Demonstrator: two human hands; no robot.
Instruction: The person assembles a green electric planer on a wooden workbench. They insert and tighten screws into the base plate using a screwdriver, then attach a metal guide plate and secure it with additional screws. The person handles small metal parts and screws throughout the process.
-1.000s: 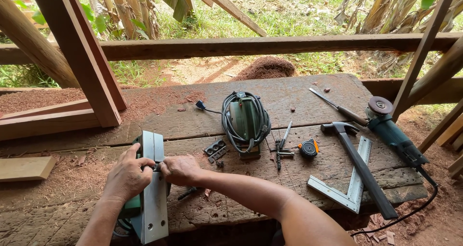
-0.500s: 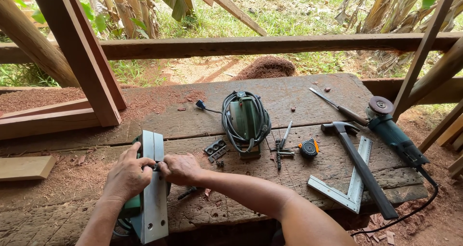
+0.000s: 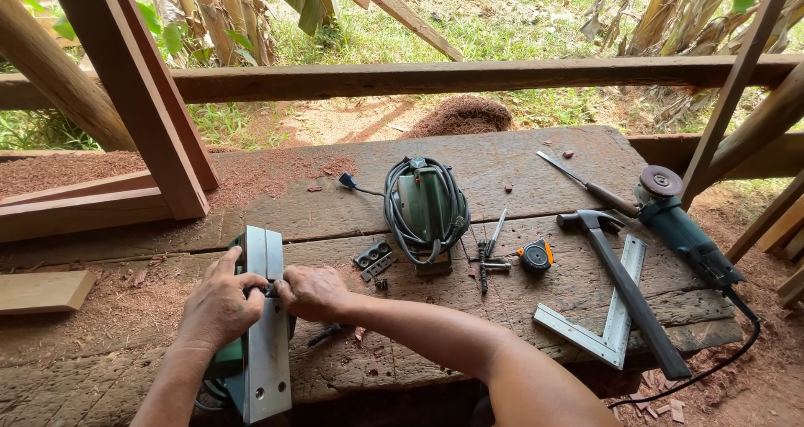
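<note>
Seen from above: planer (image 3: 266, 335) upturned, metal sole facing up, at the near left edge of a plank bench (image 3: 519, 163). Left hand (image 3: 219, 301) clasped over its left side; right hand (image 3: 311, 291) closed, fingertips pinched at the sole's middle. Farther right lay a cord-wrapped sander (image 3: 425, 203), hammer (image 3: 624, 285), square (image 3: 615, 326) and grinder (image 3: 682, 226).

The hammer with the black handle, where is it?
In the head view, the black-handled hammer lies on the right side of the wooden bench, across the metal square ruler, between the small tape measure and the teal angle grinder.
</note>
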